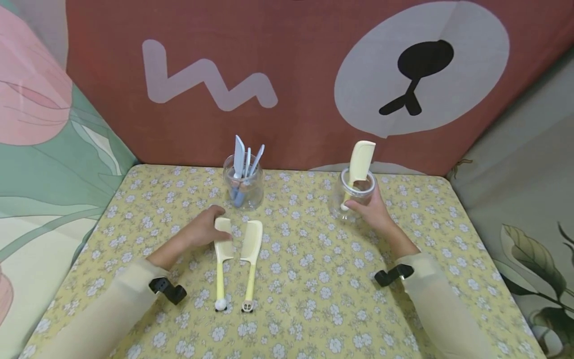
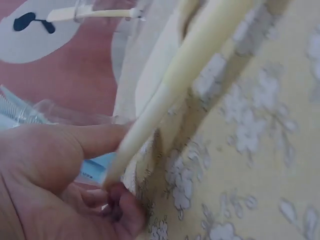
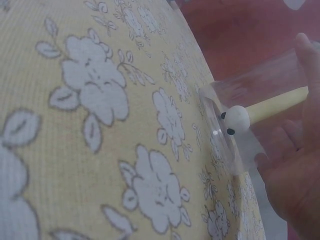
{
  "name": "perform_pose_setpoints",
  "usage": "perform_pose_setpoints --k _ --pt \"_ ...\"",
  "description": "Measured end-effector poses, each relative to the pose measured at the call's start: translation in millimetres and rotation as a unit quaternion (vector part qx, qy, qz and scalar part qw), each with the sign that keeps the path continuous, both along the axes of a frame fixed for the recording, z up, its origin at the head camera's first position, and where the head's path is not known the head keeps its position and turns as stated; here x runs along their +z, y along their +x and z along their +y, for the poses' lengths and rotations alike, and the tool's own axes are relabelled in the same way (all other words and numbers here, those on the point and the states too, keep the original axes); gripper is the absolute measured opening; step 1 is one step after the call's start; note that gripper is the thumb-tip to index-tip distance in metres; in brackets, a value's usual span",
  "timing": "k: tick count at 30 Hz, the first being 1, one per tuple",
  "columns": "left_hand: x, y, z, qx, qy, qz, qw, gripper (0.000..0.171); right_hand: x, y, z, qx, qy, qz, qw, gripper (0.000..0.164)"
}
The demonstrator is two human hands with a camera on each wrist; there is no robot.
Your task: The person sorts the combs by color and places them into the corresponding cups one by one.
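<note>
My left hand (image 1: pixel 208 228) pinches the head of a cream comb (image 1: pixel 222 252) by its edges, thumb on one side and fingertips on the other. In the left wrist view that comb (image 2: pixel 165 95) runs up from the fingertips close over the cloth. Just to its right lies a second cream comb (image 1: pixel 253 244) with a yellow handle and a small animal face at its end. My right hand (image 1: pixel 374 209) grips a clear jar (image 1: pixel 335 199) around its side. Inside this jar a cream comb (image 1: pixel 362 159) stands head up, its white ball end (image 3: pixel 237 119) near the bottom.
Another clear jar (image 1: pixel 255 197), holding several blue combs (image 1: pixel 239 157), stands at the back, left of the middle. A yellow flowered cloth (image 1: pixel 287 299) covers the table. Behind it hangs a reddish-brown backdrop (image 1: pixel 305 124) with printed shapes.
</note>
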State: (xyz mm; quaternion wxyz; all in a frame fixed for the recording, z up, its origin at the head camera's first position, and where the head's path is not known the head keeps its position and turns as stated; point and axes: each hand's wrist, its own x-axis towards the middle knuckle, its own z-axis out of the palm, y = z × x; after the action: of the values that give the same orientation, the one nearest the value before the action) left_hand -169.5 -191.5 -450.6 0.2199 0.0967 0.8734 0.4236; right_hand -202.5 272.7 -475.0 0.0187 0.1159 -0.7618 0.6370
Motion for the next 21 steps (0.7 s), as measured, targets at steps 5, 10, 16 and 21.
perform_pose_setpoints --k 5,10,16,21 --pt "-3.8 -2.6 -4.4 0.027 0.099 -0.071 0.9923 0.054 0.2 0.5 -0.5 -0.001 0.004 0.001 1.0 0.095" --pt "-4.3 -2.5 -8.6 0.015 0.134 -0.075 0.988 0.048 -0.3 0.5 0.2 -0.001 0.007 0.004 1.0 0.096" --pt "1.0 -0.3 -8.0 -0.006 0.166 -0.074 0.9834 0.045 -0.3 0.0 0.0 -0.002 0.007 0.006 1.0 0.096" --pt "10.3 -0.6 -8.5 -0.027 0.156 -0.037 0.9867 0.039 -0.3 0.5 -0.1 0.002 0.01 0.006 1.0 0.097"
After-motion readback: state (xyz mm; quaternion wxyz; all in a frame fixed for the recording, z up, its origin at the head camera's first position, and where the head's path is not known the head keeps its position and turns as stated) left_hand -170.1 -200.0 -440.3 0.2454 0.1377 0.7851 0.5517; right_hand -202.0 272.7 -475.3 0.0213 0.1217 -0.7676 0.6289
